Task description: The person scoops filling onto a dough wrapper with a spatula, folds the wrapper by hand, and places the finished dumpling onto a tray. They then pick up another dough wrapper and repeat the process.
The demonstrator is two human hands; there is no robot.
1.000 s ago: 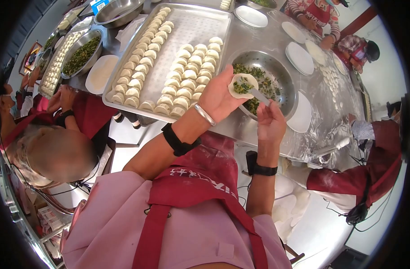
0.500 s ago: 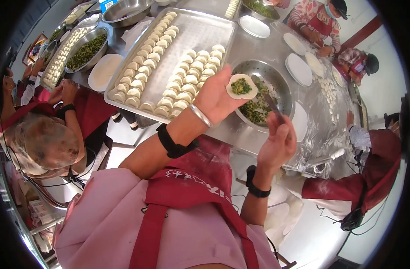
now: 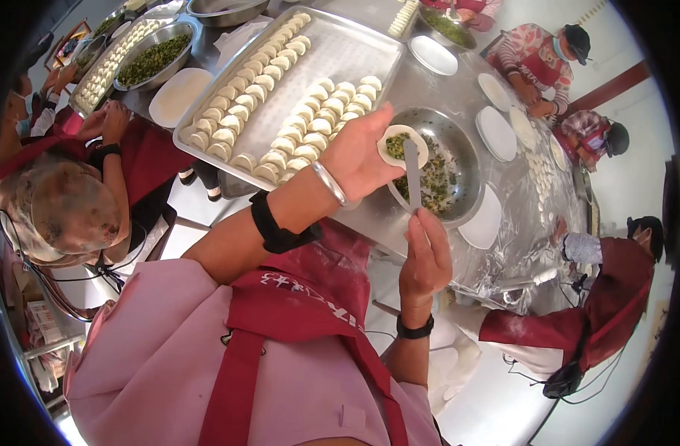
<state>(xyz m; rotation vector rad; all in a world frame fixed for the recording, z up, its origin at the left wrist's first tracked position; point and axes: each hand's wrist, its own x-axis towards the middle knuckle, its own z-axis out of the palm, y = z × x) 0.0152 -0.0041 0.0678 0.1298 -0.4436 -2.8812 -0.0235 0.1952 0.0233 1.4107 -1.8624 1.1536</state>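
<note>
My left hand (image 3: 358, 157), with a silver bangle at its wrist, holds a round dumpling wrapper (image 3: 421, 152) cupped at the fingers. Green and yellow chopped filling (image 3: 394, 143) lies on the wrapper. In my right hand (image 3: 427, 256) is a flat metal filling spatula (image 3: 413, 178), pinched near its lower end. Its blade tip lies over the wrapper, against the filling. Behind both hands stands a steel bowl (image 3: 470, 175), with chopped filling on its bottom and walls. The thumb side of my left hand partly covers the dumplings behind it.
A metal tray (image 3: 332, 48) with rows of folded dumplings (image 3: 310, 130) lies left of the bowl. White plates (image 3: 482, 217) line the steel table (image 3: 503, 253). Another filling bowl (image 3: 158, 59) is at the far left. Several co-workers in red aprons (image 3: 615, 297) surround the table.
My right hand has moved left with the spatula, bringing the blade from over the bowl onto the filling in the wrapper. My left hand still holds the wrapper. The view has shifted slightly.
</note>
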